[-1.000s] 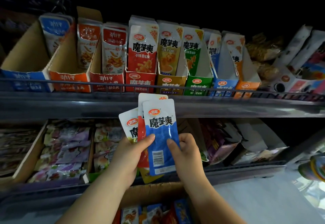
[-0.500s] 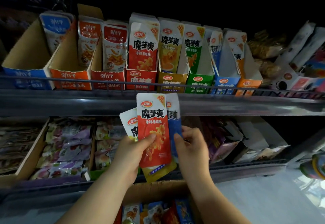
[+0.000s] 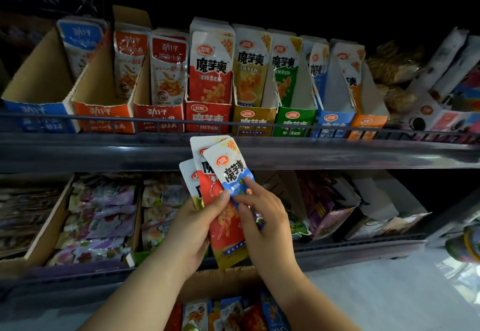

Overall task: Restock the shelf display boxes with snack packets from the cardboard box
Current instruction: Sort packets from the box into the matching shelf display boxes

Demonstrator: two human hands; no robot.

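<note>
While the left hand (image 3: 193, 224) grips a fan of packets (image 3: 226, 232), right hand (image 3: 262, 216) pinches the front blue packet (image 3: 231, 172); blue display box (image 3: 333, 123) at 1 o'clock looks underfilled, cardboard box (image 3: 220, 278) at 6 o'clock holds stock: roughly midway

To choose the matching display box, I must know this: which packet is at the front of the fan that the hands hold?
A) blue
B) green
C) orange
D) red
A: the blue packet overlaps the red packet, and the right hand pinches it.
</note>
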